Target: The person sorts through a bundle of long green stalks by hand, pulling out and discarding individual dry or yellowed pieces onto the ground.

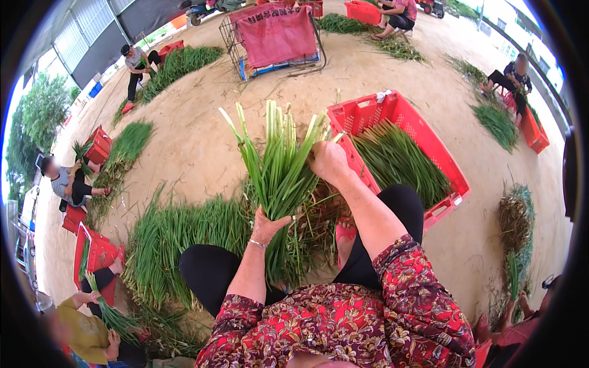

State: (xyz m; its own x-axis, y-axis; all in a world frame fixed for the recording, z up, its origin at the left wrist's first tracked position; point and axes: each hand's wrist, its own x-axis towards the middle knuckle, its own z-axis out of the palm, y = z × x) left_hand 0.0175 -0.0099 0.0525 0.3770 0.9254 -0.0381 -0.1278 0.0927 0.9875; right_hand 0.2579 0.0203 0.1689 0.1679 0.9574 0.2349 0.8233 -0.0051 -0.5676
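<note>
Bare dirt ground [202,147] lies beneath us. Our left hand [267,226] clenches the bunch of green stalks [279,165] upright, just left of the red crate [399,147]; our right hand [329,161] pinches its upper leaves.

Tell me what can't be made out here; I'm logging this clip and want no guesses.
All in the head view:
- Left hand: fingers wrapped behind the bunch of green stalks, so the grip is hidden.
- Right hand: fingertips buried in the stalk tops.
- Red crate: its floor is covered by greens.
- Person's feet: mostly hidden by stalks and knees.
- Bottom-right pile: cut off by the rim.
</note>
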